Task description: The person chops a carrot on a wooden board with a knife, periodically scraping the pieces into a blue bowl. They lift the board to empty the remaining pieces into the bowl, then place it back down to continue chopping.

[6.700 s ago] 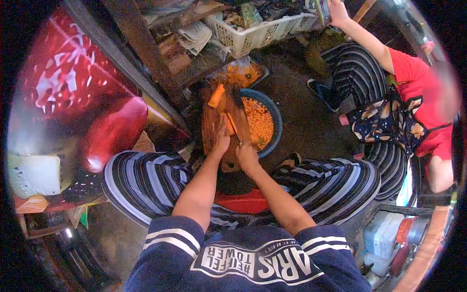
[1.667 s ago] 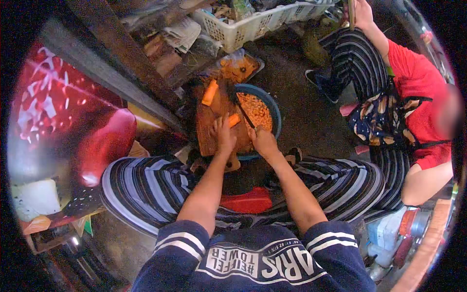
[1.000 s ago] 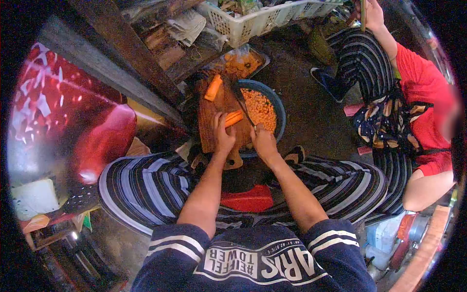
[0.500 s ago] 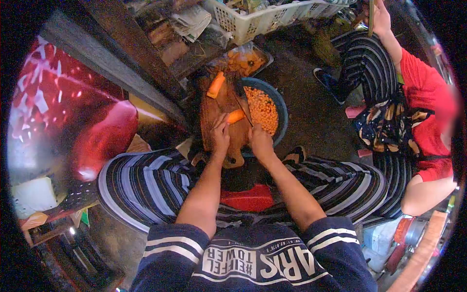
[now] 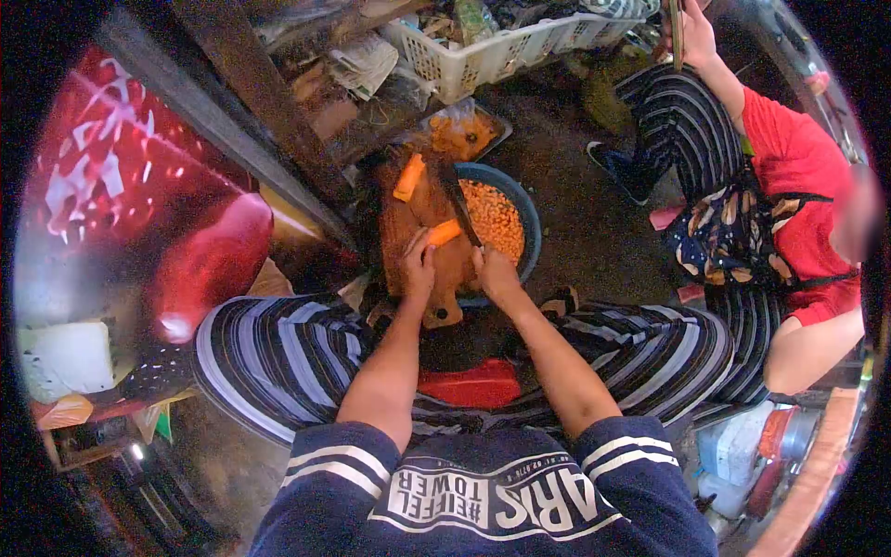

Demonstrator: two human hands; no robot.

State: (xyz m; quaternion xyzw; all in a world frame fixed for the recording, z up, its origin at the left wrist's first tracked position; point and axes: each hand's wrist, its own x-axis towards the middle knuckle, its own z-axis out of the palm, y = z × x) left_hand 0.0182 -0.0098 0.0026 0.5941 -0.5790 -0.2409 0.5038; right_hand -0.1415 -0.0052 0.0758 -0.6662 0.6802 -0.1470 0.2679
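Note:
A wooden cutting board [image 5: 393, 251] with a handle lies in front of me. My left hand [image 5: 418, 265] is closed on a peeled carrot piece [image 5: 444, 232] on the board. In my right hand [image 5: 497, 274] is a knife [image 5: 462, 206], its dark blade pointing away from me, right by the carrot's right end. Farther up the board rests another carrot piece [image 5: 408, 177]. Just to the right, partly behind the knife and right hand, stands a blue basin [image 5: 532, 218] holding many small diced carrot bits [image 5: 497, 218].
Beyond the board sits a tray [image 5: 504, 130] with orange pieces. A white plastic crate [image 5: 455, 70] stands at the back. Wooden beams [image 5: 269, 102] slant along the left. A person in a red top [image 5: 807, 148] sits at the right, one hand raised around a long thin object.
The knife blade has turned slightly and shows more of its flat side. The view has shifted a little. Both hands keep nearly the same place.

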